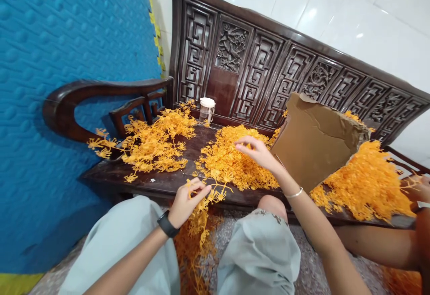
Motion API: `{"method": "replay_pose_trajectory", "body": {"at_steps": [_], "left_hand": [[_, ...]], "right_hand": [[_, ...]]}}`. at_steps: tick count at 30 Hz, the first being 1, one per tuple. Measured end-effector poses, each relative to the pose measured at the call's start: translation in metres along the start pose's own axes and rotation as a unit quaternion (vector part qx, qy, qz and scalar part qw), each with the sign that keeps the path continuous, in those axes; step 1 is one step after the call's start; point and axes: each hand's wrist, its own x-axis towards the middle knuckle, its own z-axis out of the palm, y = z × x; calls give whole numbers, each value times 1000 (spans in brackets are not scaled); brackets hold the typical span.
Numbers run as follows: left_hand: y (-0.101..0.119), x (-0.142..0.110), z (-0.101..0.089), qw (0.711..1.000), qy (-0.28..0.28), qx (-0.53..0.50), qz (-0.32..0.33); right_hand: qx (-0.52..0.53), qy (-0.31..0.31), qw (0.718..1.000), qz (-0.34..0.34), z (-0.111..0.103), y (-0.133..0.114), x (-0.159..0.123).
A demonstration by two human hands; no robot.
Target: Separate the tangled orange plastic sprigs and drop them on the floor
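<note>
My left hand (186, 201), with a black watch on the wrist, is closed on a bunch of orange plastic branch pieces (204, 210) that hangs down between my knees. My right hand (257, 150), a silver bracelet on its wrist, reaches over the middle pile of orange pieces (235, 160) on the dark wooden bench (161, 183); its fingers are bent and pinched near the top of the pile, and I cannot make out whether anything is in them.
A second orange heap (154, 140) lies at the bench's left end, a third (366, 183) spills beside a torn cardboard box (316, 140). A lidded clear jar (206, 109) stands by the carved backrest. Another person's arm (379, 243) is at the right. A blue foam mat (67, 39) leans left.
</note>
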Motion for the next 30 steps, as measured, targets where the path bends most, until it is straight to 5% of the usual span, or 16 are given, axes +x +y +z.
{"method": "replay_pose_trajectory", "body": {"at_steps": [3, 6, 15, 20, 30], "left_hand": [[2, -2, -2, 1000, 1, 10, -1], [4, -4, -5, 1000, -4, 12, -3], [17, -13, 4, 999, -32, -24, 13], [22, -9, 9, 999, 13, -28, 14], [23, 2, 0, 998, 28, -48, 20]], "right_hand": [[44, -157, 986, 15, 19, -24, -25], [72, -200, 977, 24, 28, -30, -39], [111, 123, 979, 119, 53, -38, -54], [126, 194, 964, 132, 65, -37, -44], [16, 302, 953, 26, 79, -43, -26]]}}
